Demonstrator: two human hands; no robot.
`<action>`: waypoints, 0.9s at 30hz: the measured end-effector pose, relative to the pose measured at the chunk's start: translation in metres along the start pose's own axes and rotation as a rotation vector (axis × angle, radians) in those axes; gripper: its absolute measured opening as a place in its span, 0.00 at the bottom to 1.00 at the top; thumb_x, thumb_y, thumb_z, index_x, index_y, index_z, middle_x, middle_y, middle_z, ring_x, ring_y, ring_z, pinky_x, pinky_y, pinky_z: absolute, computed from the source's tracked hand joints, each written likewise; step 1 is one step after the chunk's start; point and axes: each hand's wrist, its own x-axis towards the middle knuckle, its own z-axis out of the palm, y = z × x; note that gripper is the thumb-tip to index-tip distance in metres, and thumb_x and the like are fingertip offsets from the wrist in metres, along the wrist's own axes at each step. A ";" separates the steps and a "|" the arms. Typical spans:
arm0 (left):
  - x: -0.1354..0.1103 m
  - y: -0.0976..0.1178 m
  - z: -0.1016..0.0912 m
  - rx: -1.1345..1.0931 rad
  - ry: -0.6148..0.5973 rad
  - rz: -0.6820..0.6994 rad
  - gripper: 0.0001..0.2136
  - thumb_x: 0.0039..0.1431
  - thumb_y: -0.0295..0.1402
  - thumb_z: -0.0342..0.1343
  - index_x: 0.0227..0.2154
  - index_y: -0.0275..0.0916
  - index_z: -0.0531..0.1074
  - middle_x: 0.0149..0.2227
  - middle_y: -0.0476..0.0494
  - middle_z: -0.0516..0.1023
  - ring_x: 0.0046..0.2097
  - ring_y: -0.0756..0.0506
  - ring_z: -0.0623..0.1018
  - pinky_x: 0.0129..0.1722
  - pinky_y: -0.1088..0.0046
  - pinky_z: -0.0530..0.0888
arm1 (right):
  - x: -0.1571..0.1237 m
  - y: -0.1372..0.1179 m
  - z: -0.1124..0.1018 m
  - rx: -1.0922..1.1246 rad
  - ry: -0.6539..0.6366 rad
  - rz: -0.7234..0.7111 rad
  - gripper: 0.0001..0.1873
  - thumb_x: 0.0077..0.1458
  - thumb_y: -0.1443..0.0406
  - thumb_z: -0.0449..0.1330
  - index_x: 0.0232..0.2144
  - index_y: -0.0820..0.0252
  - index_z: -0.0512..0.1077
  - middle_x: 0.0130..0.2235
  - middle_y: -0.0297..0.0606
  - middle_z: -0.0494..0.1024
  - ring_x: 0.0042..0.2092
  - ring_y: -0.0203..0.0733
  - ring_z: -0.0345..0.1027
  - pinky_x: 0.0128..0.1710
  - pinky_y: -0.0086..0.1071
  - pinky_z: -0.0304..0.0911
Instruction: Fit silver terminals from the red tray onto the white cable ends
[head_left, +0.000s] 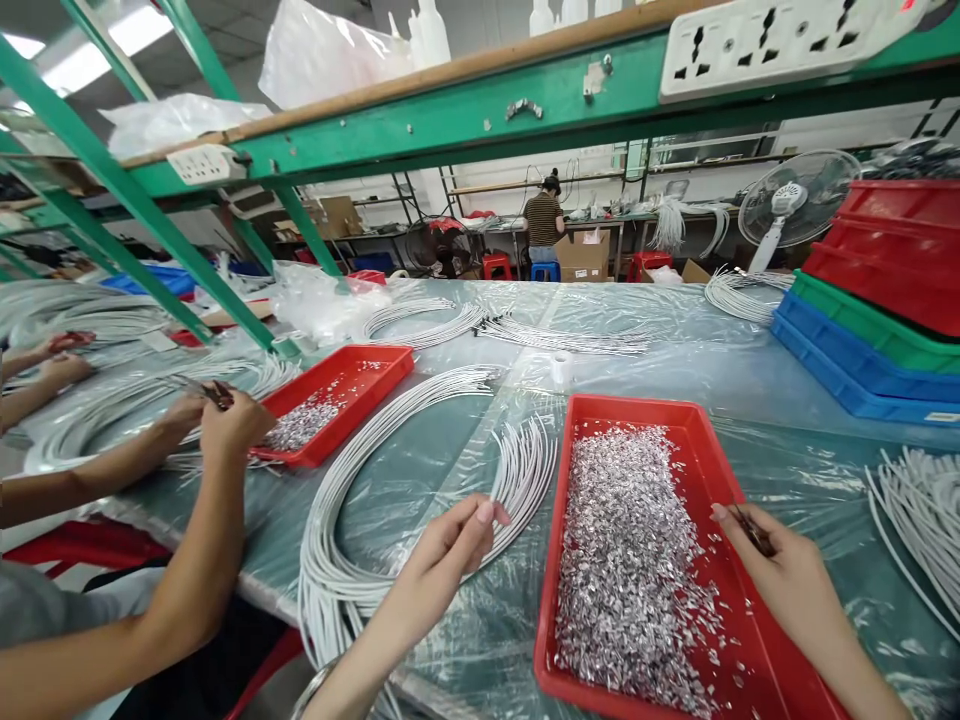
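Pinching one white cable (517,470) near its end, the left hand (442,555) is closed thumb to forefinger on it, at the fanned ends of a curved bundle (337,540) that is spread on the plastic-covered table (787,400), near its front edge. The right hand (780,575) is loosely curled over the right rim of the near red tray (555,640), and a small dark tool (750,530) is gripped between thumb and fingers; what kind of tool it is cannot be told. The tray is heaped with small silvery metal pieces (630,560).

For the step to be done well, the single cable is best kept apart from its neighbours, so that only one end is brought across. The grip is best kept close to the tip, since a long free end would likely flex and miss. The tool is probably best held low over the tray, so that one piece is lifted and not a cluster, and any dropped piece falls back among the rest.

At the table's left edge a co-worker's hands (217,415) are busy beside a second red tray (337,400). Stacked crates (877,310) stand at the far right corner.
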 end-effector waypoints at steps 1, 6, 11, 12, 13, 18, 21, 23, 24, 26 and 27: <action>0.007 0.009 0.003 -0.032 0.000 0.013 0.19 0.67 0.41 0.28 0.34 0.37 0.62 0.20 0.57 0.47 0.21 0.52 0.54 0.19 0.79 0.56 | 0.000 -0.001 0.000 0.011 0.000 -0.009 0.19 0.50 0.51 0.56 0.28 0.62 0.73 0.26 0.37 0.75 0.26 0.42 0.66 0.24 0.28 0.58; 0.045 0.040 0.046 0.041 -0.042 0.108 0.16 0.66 0.41 0.38 0.29 0.38 0.63 0.21 0.53 0.59 0.24 0.50 0.63 0.25 0.75 0.57 | -0.002 -0.014 0.001 0.090 -0.005 -0.083 0.20 0.55 0.51 0.53 0.24 0.61 0.69 0.23 0.34 0.69 0.24 0.38 0.62 0.24 0.28 0.57; 0.063 0.039 0.090 0.022 -0.139 0.226 0.16 0.67 0.38 0.37 0.28 0.38 0.63 0.23 0.49 0.66 0.27 0.48 0.68 0.28 0.73 0.59 | -0.014 -0.032 0.004 0.154 -0.040 -0.119 0.20 0.59 0.53 0.50 0.23 0.61 0.66 0.22 0.31 0.65 0.24 0.36 0.59 0.23 0.27 0.56; 0.061 0.035 0.095 0.006 -0.158 0.244 0.16 0.67 0.38 0.36 0.28 0.38 0.63 0.24 0.49 0.67 0.27 0.48 0.68 0.28 0.73 0.60 | -0.017 -0.036 0.004 0.165 -0.056 -0.120 0.20 0.60 0.53 0.50 0.24 0.61 0.66 0.22 0.30 0.64 0.24 0.35 0.59 0.23 0.27 0.55; 0.058 0.032 0.098 -0.009 -0.171 0.254 0.16 0.68 0.38 0.35 0.29 0.38 0.63 0.24 0.49 0.67 0.27 0.48 0.68 0.28 0.73 0.60 | -0.020 -0.040 0.005 0.178 -0.075 -0.120 0.20 0.60 0.53 0.50 0.24 0.61 0.66 0.21 0.30 0.64 0.24 0.35 0.58 0.23 0.27 0.54; 0.042 0.016 0.106 -0.054 -0.186 0.347 0.12 0.68 0.33 0.36 0.45 0.39 0.63 0.22 0.52 0.66 0.23 0.50 0.66 0.25 0.75 0.61 | -0.034 -0.057 0.003 0.248 -0.208 -0.116 0.18 0.61 0.54 0.50 0.29 0.60 0.69 0.28 0.34 0.71 0.30 0.38 0.66 0.30 0.28 0.60; 0.035 0.013 0.106 -0.050 -0.101 0.544 0.12 0.65 0.26 0.40 0.47 0.40 0.64 0.31 0.46 0.72 0.33 0.48 0.72 0.32 0.74 0.66 | -0.042 -0.065 0.001 0.303 -0.255 -0.102 0.14 0.61 0.56 0.51 0.32 0.58 0.69 0.32 0.35 0.73 0.35 0.38 0.68 0.34 0.27 0.63; 0.033 0.013 0.105 -0.078 -0.072 0.614 0.13 0.64 0.22 0.41 0.48 0.39 0.63 0.37 0.43 0.73 0.39 0.47 0.73 0.38 0.73 0.68 | -0.049 -0.069 0.002 0.330 -0.274 -0.101 0.11 0.62 0.58 0.51 0.34 0.57 0.68 0.32 0.34 0.73 0.34 0.37 0.69 0.33 0.26 0.63; 0.032 0.013 0.104 -0.098 -0.069 0.628 0.13 0.64 0.21 0.41 0.48 0.39 0.63 0.38 0.42 0.73 0.40 0.48 0.73 0.39 0.73 0.68 | -0.052 -0.071 0.003 0.337 -0.284 -0.112 0.10 0.62 0.59 0.51 0.36 0.57 0.68 0.32 0.34 0.74 0.34 0.37 0.70 0.32 0.25 0.64; 0.032 0.014 0.102 -0.124 -0.077 0.629 0.14 0.63 0.21 0.42 0.49 0.38 0.63 0.38 0.43 0.73 0.39 0.49 0.73 0.38 0.74 0.68 | -0.058 -0.073 0.007 0.333 -0.290 -0.156 0.08 0.61 0.61 0.52 0.38 0.56 0.68 0.31 0.33 0.74 0.33 0.37 0.70 0.31 0.25 0.64; 0.031 0.015 0.101 -0.119 -0.078 0.625 0.13 0.63 0.22 0.43 0.49 0.39 0.63 0.37 0.44 0.73 0.37 0.49 0.73 0.37 0.74 0.68 | -0.060 -0.074 0.009 0.322 -0.281 -0.176 0.07 0.60 0.62 0.53 0.39 0.56 0.68 0.31 0.33 0.74 0.32 0.37 0.70 0.31 0.25 0.64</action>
